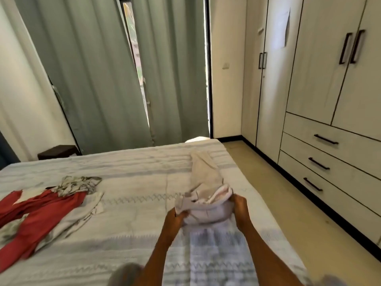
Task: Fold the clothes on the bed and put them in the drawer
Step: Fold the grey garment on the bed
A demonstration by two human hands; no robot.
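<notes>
While both hands, left hand and right hand, grip the pale garment, it lies near the bed edge.

Two bare forearms, no sleeves, watch or rings showing; blurred grey cloth at 6 o'clock, both hands uncovered.

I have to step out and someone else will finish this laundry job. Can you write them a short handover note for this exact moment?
Left hand and right hand both grip a bunched pale garment at the right side of the bed; its far end trails away across the cover. It is not folded yet.
Still on the bed's left: red trousers, a patterned piece and a whitish cloth in a loose pile, unfolded.
The wardrobe drawers on the right are all shut.
Left to do: fold every piece, open a drawer, put them in.
</notes>
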